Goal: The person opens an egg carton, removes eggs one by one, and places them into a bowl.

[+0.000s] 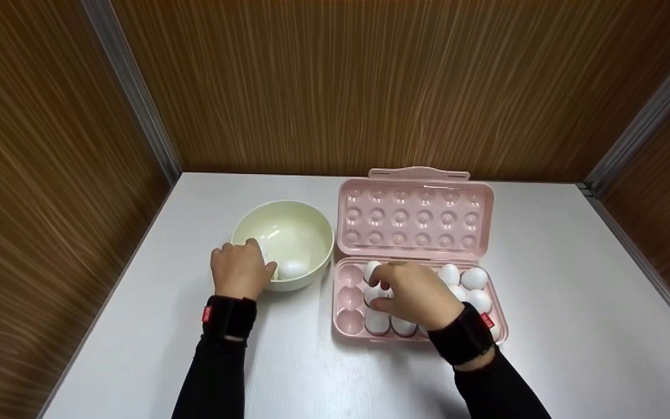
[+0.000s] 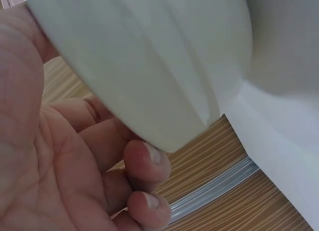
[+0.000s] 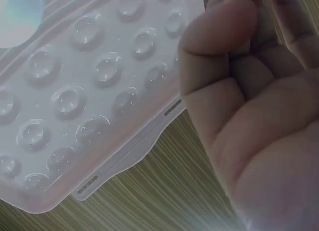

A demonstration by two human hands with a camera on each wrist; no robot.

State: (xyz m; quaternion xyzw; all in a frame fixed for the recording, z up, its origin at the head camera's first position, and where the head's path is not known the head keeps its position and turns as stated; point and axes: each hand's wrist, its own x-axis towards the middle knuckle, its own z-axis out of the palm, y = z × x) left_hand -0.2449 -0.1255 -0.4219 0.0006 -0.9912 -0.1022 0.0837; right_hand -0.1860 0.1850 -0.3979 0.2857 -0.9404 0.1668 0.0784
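A cream bowl (image 1: 288, 230) stands left of an open pink egg carton (image 1: 348, 298). One white egg (image 1: 292, 269) lies in the bowl. My left hand (image 1: 252, 259) grips the bowl's near-left rim. The left wrist view shows the bowl's outer wall (image 2: 149, 66) with curled fingers (image 2: 147, 163) beneath it. My right hand (image 1: 382, 288) is over the carton's tray and pinches a white egg (image 1: 373, 295) in the second column from the left. Several more eggs (image 1: 474, 278) fill the tray's right side, partly hidden by the hand. In the right wrist view only curled fingers (image 3: 214, 56) and the carton lid (image 3: 89, 91) appear.
The carton's lid (image 1: 415, 215) lies open flat behind the tray. The tray's left column of cups is bare. Everything sits on a white table (image 1: 556, 273), boxed in by wood-grain walls (image 1: 341, 81) at the back and on both sides.
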